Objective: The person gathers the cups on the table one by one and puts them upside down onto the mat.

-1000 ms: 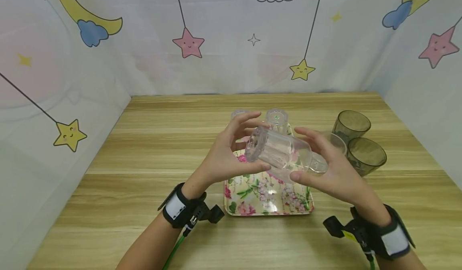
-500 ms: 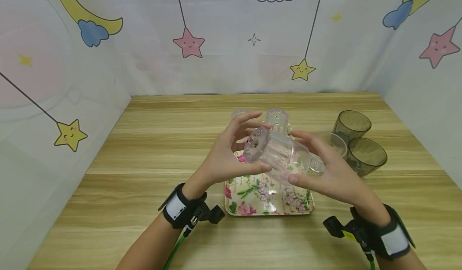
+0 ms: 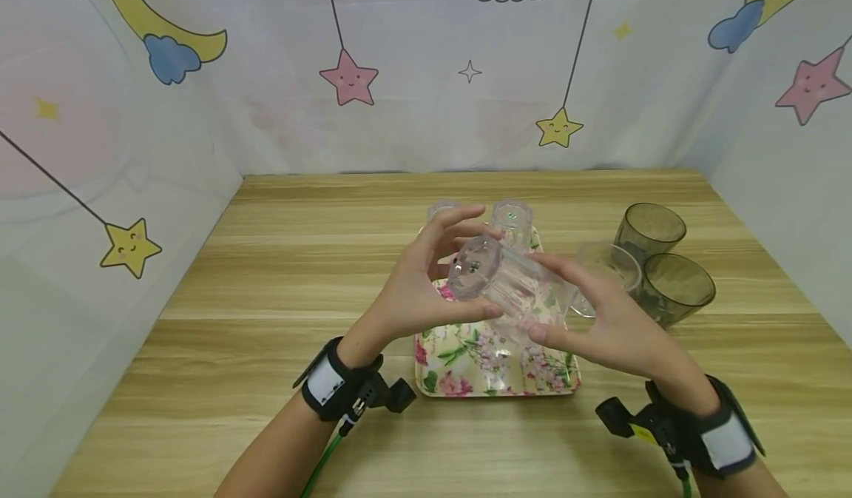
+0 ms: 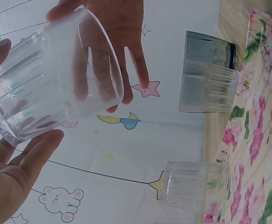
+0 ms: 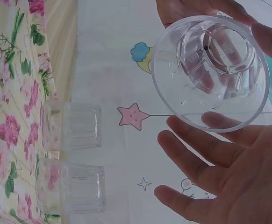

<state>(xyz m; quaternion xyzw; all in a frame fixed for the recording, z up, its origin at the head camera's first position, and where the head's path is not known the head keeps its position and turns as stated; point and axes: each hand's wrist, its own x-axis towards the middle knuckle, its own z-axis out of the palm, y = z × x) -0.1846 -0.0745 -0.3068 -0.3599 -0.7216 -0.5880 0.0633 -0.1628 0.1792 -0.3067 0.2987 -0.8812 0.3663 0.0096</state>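
Observation:
A clear ribbed tumbler (image 3: 519, 283) is held up over the floral tray (image 3: 495, 368), tilted on its side. Its thick base points left and its wide mouth right. My left hand (image 3: 422, 291) grips the base end between thumb and fingers. At the mouth end, my right hand (image 3: 615, 324) holds the rim between thumb and index finger. In the right wrist view, I look into the mouth of the tumbler (image 5: 211, 74), while the other right fingers (image 5: 192, 163) spread away from it. Two more clear tumblers (image 3: 511, 220) stand upside down at the tray's far end.
Right of the tray, two smoky grey tumblers (image 3: 651, 228) and a clear one (image 3: 609, 257) stand mouth up, close together, on the wooden table (image 3: 266, 276). A cartoon-printed white curtain (image 3: 413, 128) encloses the back and sides.
My right hand has shifted slightly left along the tumbler. The tumbler has turned a little, with its base facing more toward the head camera. My left hand stays in place.

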